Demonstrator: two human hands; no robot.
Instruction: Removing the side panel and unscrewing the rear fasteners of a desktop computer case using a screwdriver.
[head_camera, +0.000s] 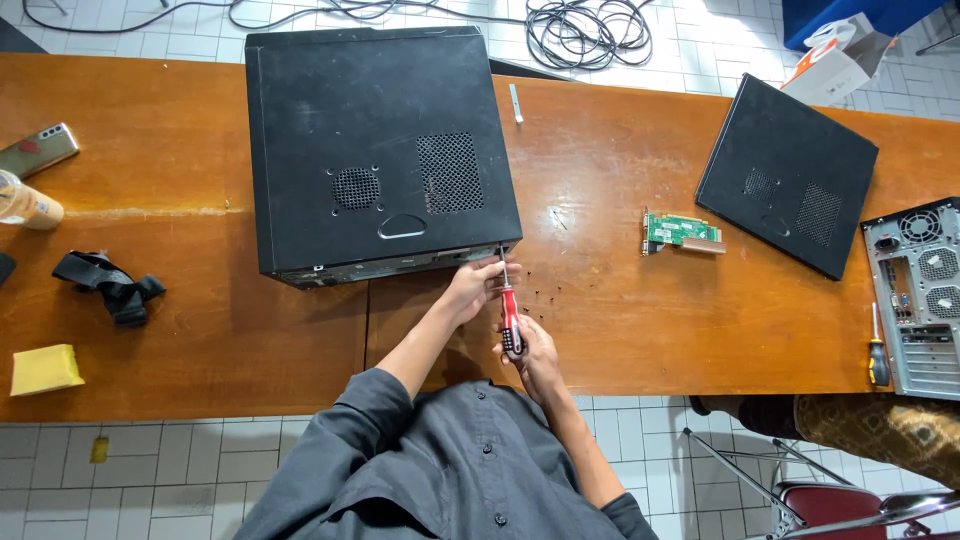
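A black computer case (380, 150) lies on its side on the brown wooden table (640, 320), its vented side panel facing up. My right hand (533, 352) grips the red and black handle of a screwdriver (509, 310), whose tip meets the case's near right corner. My left hand (478, 285) rests at that same corner, fingers by the screwdriver shaft. Several small dark screws (538, 295) lie on the table just right of the shaft.
A green expansion card (682, 232) and a loose black side panel (790, 175) lie to the right. Another open computer case (920, 290) and a yellow-handled screwdriver (877, 352) sit at the far right. A phone (38, 150), a black strap (108, 283) and a yellow sponge (45, 368) are at the left.
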